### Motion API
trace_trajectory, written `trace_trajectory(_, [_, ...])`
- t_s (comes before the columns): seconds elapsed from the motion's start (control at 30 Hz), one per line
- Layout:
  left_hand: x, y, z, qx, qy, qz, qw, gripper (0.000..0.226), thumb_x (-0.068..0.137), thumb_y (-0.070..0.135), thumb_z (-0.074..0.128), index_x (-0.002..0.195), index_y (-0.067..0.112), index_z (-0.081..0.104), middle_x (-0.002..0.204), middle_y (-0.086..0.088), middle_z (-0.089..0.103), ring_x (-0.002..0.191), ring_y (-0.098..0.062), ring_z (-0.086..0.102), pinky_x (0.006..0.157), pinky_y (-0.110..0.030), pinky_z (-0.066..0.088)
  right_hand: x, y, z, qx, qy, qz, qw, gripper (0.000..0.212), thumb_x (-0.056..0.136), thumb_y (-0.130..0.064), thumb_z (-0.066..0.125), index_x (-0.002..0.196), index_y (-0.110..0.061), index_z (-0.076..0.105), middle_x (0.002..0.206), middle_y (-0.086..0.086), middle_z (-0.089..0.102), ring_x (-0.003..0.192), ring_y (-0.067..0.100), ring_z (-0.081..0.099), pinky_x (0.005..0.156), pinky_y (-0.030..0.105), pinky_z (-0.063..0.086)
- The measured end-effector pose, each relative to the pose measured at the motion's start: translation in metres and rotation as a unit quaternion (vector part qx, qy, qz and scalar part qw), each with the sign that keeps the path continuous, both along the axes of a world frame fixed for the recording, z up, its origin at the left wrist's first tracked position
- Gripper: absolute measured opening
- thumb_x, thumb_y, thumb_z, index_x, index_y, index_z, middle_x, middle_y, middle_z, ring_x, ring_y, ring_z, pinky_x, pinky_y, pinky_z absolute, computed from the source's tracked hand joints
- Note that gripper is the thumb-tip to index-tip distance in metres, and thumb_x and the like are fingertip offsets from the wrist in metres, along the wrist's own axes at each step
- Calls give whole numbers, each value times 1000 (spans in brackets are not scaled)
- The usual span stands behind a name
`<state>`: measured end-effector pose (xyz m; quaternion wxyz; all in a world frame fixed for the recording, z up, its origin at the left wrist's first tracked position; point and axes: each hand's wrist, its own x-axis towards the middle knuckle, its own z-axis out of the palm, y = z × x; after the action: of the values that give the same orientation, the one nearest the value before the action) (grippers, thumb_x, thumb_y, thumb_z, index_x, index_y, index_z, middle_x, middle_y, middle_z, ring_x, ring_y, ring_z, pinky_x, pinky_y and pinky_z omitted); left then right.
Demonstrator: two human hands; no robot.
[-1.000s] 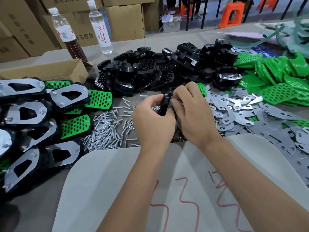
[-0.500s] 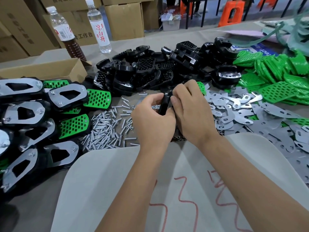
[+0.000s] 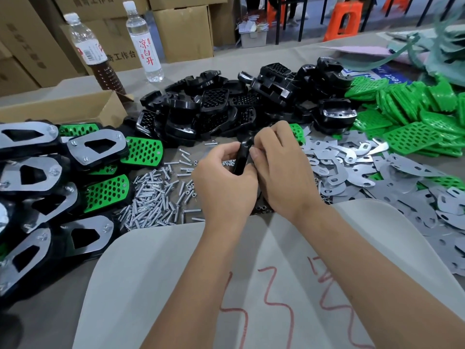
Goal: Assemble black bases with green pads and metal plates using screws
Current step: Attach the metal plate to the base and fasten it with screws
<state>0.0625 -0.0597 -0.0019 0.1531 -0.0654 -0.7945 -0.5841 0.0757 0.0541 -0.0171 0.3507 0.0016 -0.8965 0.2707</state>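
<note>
Black base point(image 3: 242, 157) stands on edge above the screws point(image 3: 156, 197), gripped between our left hand point(image 3: 224, 187) and right hand point(image 3: 281, 172); we should steady it while seating parts squarely.

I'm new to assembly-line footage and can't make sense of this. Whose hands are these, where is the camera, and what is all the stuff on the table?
There is no machine here: a person works with bare hands, and a camera worn on the head looks forward and down at them. The left hand and the right hand together grip one black base, held on edge between them. Behind them lies a heap of loose black bases. Green pads are piled to the right, flat metal plates in front of those, and screws to the left of the hands. At far left are finished pieces, with plate and green pad mounted. Two bottles stand at the back.
</note>
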Motion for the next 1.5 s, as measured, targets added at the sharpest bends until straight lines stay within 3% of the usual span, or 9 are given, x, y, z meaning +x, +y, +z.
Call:
trace_trajectory(0.17, [-1,-1,1,18,-8,7,1000,24,84,14,82,107,16,78,96,9,76,94,-7,72,91,-36,59,-4,-5,2,-12,13,-27,999,33,107,-28,51,81,-8,53,93,5,47,81,21,44,61,38,40])
trace_trajectory(0.3, [-2,-1,0,27,-12,6,1000,24,84,16,83,108,15,78,96,8,77,93,-8,73,89,-38,60,0,-4,1,0,4,21,1000,16,105,-19,49,94,-7,53,102,5,47,87,23,47,67,44,46])
trace_trajectory(0.47, [1,1,0,24,-9,6,1000,24,83,15,83,106,17,78,94,12,76,92,-4,72,89,-36,59,-2,-4,4,6,5,-26,1000,27,107,-26,49,87,-8,53,99,6,48,87,23,45,63,41,42])
trace_trajectory(0.63, [-1,0,0,34,-16,4,999,24,82,13,83,106,16,78,94,8,77,92,-9,73,88,-39,60,1,-4,3,25,1,23,999,15,105,-20,44,94,-10,48,106,6,45,88,25,47,63,48,48])
trace_trajectory(0.77, [-1,0,0,23,-11,9,1000,25,82,13,82,106,16,78,95,8,76,92,-7,73,89,-37,60,-3,-6,4,18,6,-26,999,26,106,-27,46,86,-11,48,99,6,46,85,24,45,58,42,44])
trace_trajectory(0.93, [-2,0,-1,28,-17,7,999,25,84,16,83,108,16,78,97,7,77,95,-11,73,90,-39,60,0,-4,1,28,4,11,1000,17,106,-23,43,94,-11,48,105,4,44,87,24,46,59,43,46])
trace_trajectory(1.1, [0,1,-1,26,-12,14,999,23,84,17,82,106,18,78,96,9,76,95,-9,73,89,-39,59,-3,-5,1,21,13,-36,999,28,107,-28,47,84,-13,47,98,5,45,82,22,42,59,33,33])
trace_trajectory(1.3, [0,0,0,31,-18,9,999,26,81,12,82,106,17,78,95,8,77,93,-10,73,88,-39,60,-1,-4,2,19,2,4,1000,18,104,-22,44,92,-10,50,103,3,45,87,24,46,62,44,44])
trace_trajectory(1.5, [0,1,0,30,-17,10,999,24,82,14,82,105,18,78,95,10,76,93,-9,73,88,-38,60,0,-2,0,17,5,-17,1000,23,107,-26,45,91,-10,52,101,3,46,85,22,45,62,40,42])
